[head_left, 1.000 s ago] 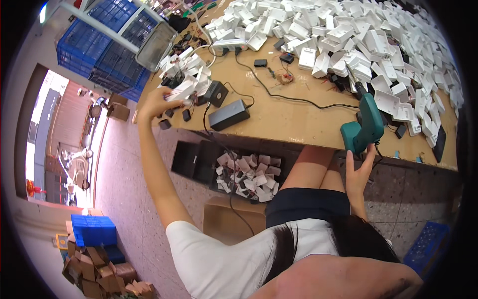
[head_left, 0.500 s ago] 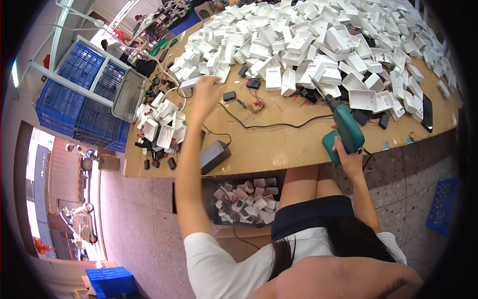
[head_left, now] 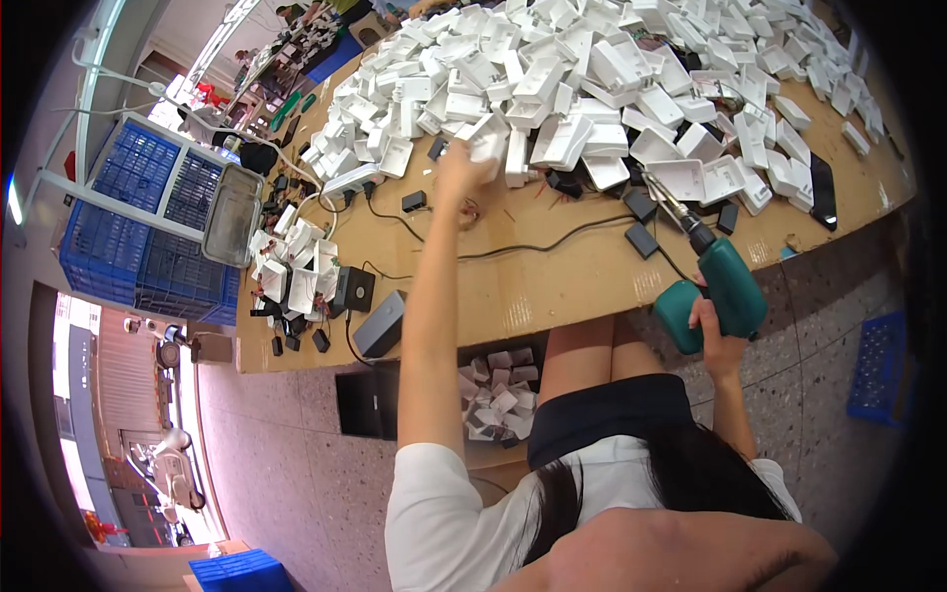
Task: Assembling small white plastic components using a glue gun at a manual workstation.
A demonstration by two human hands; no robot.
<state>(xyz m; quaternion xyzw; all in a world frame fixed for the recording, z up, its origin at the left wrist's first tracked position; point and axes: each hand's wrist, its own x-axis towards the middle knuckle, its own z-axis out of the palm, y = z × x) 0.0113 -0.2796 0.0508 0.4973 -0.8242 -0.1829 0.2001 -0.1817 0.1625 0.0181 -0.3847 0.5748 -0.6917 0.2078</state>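
Note:
My right hand (head_left: 712, 331) is wrapped round the grip of a teal power drill (head_left: 732, 281). Its bit points up and left over the table's right side, near some black boxes (head_left: 641, 240). My left arm stretches far across the table, and my left hand (head_left: 462, 174) is at the front edge of a big heap of white plastic cases (head_left: 552, 79). The fingers are smeared and partly overlap a white case (head_left: 487, 138), so whether they grip it is unclear. Close by my left wrist lie a small black box (head_left: 413, 201) and some thin coloured wires (head_left: 472, 210).
A black cable (head_left: 552, 247) crosses the brown table (head_left: 533, 286). At left stand a white power strip (head_left: 351, 180), a smaller pile of cases (head_left: 296, 271) and a grey box (head_left: 381, 324). A phone (head_left: 823, 192) lies far right. A bin of cases (head_left: 498, 395) sits below the table.
My left hand has moved right, from near the power strip to the front of the heap. The drill, still in my right hand, has shifted slightly right and down. The view has shifted too.

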